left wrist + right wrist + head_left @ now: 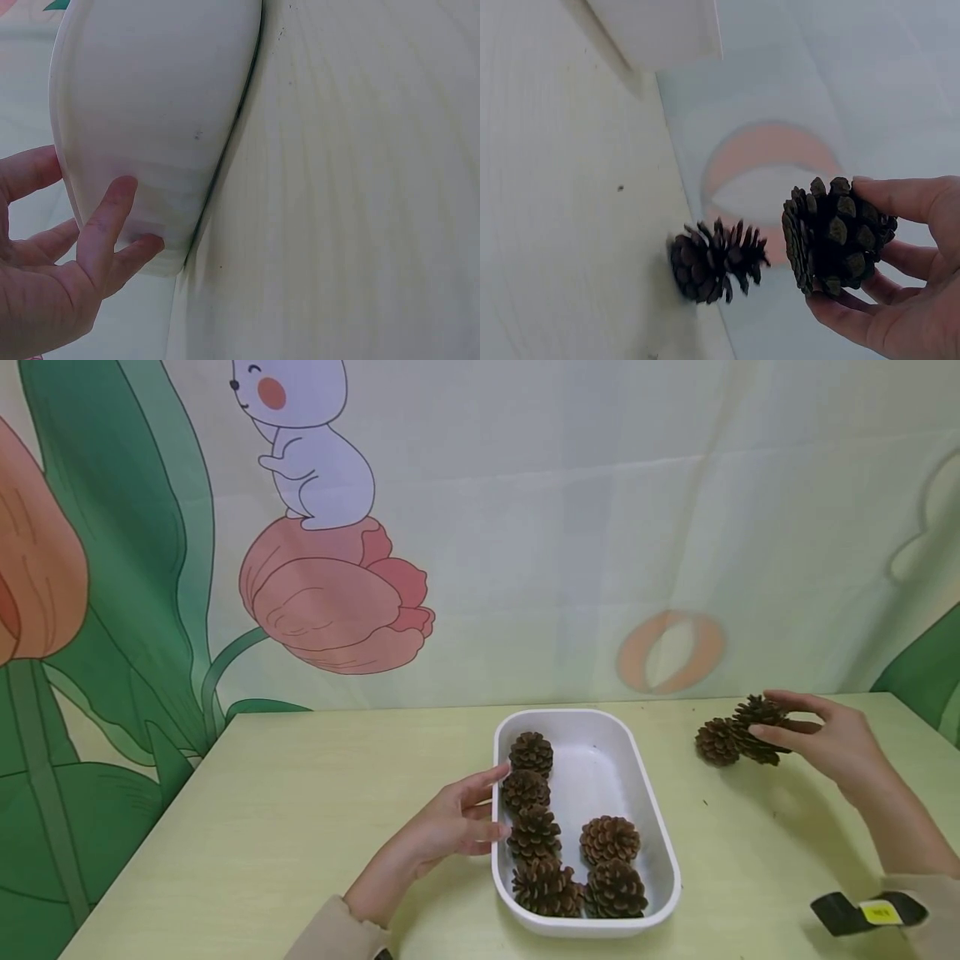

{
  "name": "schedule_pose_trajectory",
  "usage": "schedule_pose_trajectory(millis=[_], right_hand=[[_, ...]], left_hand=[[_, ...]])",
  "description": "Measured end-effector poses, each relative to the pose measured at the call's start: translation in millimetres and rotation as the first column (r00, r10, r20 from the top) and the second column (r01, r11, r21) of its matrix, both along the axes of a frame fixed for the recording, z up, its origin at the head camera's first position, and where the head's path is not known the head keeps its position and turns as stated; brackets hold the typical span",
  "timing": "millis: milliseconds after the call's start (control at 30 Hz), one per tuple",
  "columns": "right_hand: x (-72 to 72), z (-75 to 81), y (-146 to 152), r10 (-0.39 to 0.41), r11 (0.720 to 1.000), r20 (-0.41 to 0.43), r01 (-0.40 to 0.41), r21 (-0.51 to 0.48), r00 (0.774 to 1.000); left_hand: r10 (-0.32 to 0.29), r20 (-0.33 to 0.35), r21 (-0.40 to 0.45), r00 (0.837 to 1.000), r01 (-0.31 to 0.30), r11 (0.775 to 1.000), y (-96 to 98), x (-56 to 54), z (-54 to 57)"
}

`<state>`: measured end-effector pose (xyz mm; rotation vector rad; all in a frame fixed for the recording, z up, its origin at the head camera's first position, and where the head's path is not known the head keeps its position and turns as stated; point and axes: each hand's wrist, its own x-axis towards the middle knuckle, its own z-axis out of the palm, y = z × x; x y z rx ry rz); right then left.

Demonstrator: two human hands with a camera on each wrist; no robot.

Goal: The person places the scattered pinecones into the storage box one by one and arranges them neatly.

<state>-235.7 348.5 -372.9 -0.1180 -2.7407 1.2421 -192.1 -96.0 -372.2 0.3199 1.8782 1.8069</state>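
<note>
My right hand [832, 739] grips a brown pine cone [844, 232] between thumb and fingers, at the right side of the table. Just left of it in the head view, a second pine cone [717, 742] sits on the table. My left hand [450, 818] holds the left side of a white tray [662, 852]. Its thumb and index finger reach the rim, while two other fingers [112, 210] lie against the outer wall. Inside the tray, several pine cones [534, 832] form a column along the left side. Two more pine cones [615, 888] stand at the near right.
The pale wooden table [315, 827] meets a printed cloth backdrop [525, 560] at its back edge. A black strap with a yellow label [879, 912] is at the right sleeve. Small dark crumbs [705, 802] dot the table right of the tray.
</note>
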Motion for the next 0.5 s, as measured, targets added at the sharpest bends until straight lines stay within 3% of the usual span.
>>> schedule_pose_trajectory(millis=[100, 200, 500], right_hand=[[18.2, 24.5, -27, 0.064, 0.997, -0.026, -0.065, -0.032, 0.998], [27.2, 35.6, -43, 0.094, 0.995, -0.055, -0.095, -0.030, 0.994], [28.4, 34.7, -63, 0.176, 0.983, -0.124, -0.181, -0.028, 0.977]], left_hand=[[0.000, 0.000, -0.001, 1.000, 0.000, 1.000, 0.1, 0.0, 0.2], [0.000, -0.002, -0.002, 1.000, 0.000, 1.000, 0.2, 0.1, 0.1], [0.002, -0.005, 0.003, 1.000, -0.002, 1.000, -0.1, 0.3, -1.3]])
